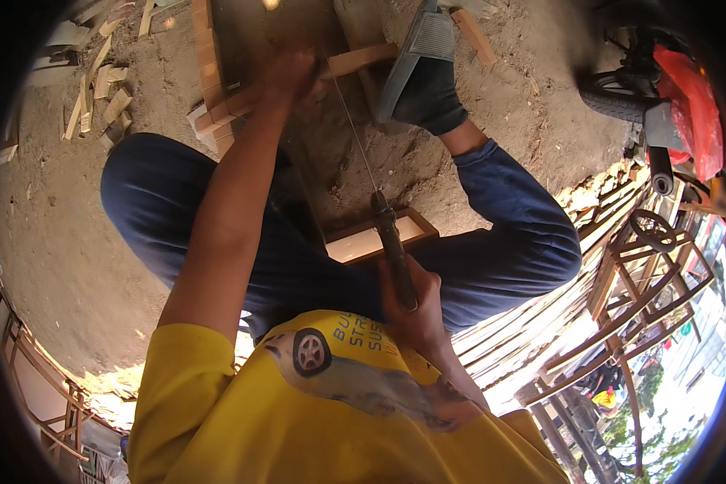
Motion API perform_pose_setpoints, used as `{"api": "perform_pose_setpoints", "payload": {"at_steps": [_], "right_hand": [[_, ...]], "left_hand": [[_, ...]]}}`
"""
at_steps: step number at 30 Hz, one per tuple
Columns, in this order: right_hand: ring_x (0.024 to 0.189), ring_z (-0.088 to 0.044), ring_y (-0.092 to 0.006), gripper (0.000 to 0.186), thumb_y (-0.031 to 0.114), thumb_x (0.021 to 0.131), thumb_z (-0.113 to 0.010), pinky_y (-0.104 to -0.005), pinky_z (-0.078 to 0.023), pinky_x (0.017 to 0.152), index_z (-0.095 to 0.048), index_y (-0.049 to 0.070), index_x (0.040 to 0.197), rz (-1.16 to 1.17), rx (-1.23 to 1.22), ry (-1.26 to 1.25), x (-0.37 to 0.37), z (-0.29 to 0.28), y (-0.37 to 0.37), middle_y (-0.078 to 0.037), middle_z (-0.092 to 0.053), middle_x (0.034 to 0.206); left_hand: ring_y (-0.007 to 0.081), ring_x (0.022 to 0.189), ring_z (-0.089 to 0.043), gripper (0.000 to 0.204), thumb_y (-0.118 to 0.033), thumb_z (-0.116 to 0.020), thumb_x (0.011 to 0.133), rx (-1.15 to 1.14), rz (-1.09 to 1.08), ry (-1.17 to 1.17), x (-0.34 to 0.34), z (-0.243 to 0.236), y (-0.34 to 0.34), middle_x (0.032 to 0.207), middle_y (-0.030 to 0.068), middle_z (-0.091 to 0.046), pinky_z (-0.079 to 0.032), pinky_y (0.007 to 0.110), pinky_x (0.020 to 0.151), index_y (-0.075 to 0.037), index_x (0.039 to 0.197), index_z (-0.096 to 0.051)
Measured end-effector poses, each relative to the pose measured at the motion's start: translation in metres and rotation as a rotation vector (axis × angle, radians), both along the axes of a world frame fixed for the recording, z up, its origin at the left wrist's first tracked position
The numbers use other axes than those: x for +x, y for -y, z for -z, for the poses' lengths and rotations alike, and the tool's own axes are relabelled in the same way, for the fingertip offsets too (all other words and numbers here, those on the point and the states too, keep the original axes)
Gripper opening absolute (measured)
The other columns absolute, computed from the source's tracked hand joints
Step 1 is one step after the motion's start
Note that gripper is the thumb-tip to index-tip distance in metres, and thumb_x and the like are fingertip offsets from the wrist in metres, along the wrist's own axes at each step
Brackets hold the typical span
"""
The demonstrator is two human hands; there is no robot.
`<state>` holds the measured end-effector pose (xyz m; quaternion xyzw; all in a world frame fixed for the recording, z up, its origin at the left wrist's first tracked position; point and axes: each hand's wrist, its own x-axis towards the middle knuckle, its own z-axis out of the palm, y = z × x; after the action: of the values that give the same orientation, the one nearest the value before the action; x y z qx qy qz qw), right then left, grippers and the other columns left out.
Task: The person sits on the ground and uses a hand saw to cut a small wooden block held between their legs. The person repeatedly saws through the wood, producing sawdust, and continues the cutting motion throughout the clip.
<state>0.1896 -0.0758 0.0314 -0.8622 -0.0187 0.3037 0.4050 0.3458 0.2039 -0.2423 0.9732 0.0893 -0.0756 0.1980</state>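
My right hand [415,298], close to my lap, is wrapped around the dark handle of a handsaw [391,254]. The saw's thin blade [353,125] runs away from me, nearly edge-on, and crosses a wooden strip [359,60]. My left arm stretches forward, and my left hand [293,71] grips that strip just left of the blade. Shadow and blur hide its exact finger placement. My shod foot [415,73] stands by the strip's right end. A wooden frame [419,222] lies under the saw handle, between my legs.
Wood offcuts [97,97] are scattered on the dirt floor at the far left. Another wood piece [474,36] lies beyond my foot. At right are a motorbike wheel [613,101], a red plastic bag [690,109], stacked slats [532,331] and a wooden rack [621,323].
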Motion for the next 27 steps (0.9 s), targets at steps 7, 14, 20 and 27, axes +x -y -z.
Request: {"api": "perform_pose_setpoints", "payload": {"at_steps": [7, 14, 20, 27], "right_hand": [[0.048, -0.046, -0.0067, 0.014, 0.003, 0.089, -0.060, -0.0281, -0.035, 0.043, -0.055, -0.001, 0.076, -0.095, 0.082, 0.205, 0.017, 0.022, 0.010, -0.006, -0.052, 0.055], [0.052, -0.043, -0.0045, 0.015, 0.005, 0.089, -0.061, -0.0284, -0.035, 0.045, -0.056, -0.001, 0.076, -0.079, 0.022, 0.146, -0.001, 0.019, 0.020, -0.006, -0.051, 0.056], [0.055, -0.044, -0.0025, 0.014, 0.007, 0.089, -0.062, -0.0266, -0.036, 0.046, -0.057, 0.000, 0.078, -0.026, 0.060, 0.077, 0.028, 0.045, -0.011, -0.002, -0.051, 0.057], [0.055, -0.042, -0.0019, 0.016, 0.007, 0.089, -0.062, -0.0260, -0.034, 0.046, -0.056, 0.000, 0.077, 0.020, 0.077, 0.114, 0.013, 0.027, 0.029, 0.000, -0.050, 0.057]], "left_hand": [[0.0365, 0.087, -0.066, 0.034, -0.028, -0.071, 0.075, -0.104, -0.027, -0.149, 0.002, -0.004, -0.001, 0.091, 0.0186, -0.068, -0.054, 0.047, 0.073, -0.005, 0.099, -0.066], [0.0345, 0.085, -0.067, 0.027, -0.024, -0.069, 0.077, 0.141, 0.072, 0.094, -0.004, 0.017, -0.003, 0.090, 0.0162, -0.069, -0.054, 0.046, 0.073, -0.006, 0.097, -0.067], [0.0364, 0.081, -0.066, 0.026, -0.021, -0.067, 0.078, -0.022, 0.060, 0.082, -0.004, -0.002, 0.003, 0.089, 0.0168, -0.066, -0.054, 0.045, 0.068, -0.004, 0.097, -0.063], [0.0362, 0.076, -0.066, 0.032, -0.024, -0.070, 0.077, -0.010, 0.130, 0.097, -0.008, 0.018, -0.001, 0.085, 0.0158, -0.067, -0.055, 0.045, 0.064, -0.004, 0.100, -0.063]]}}
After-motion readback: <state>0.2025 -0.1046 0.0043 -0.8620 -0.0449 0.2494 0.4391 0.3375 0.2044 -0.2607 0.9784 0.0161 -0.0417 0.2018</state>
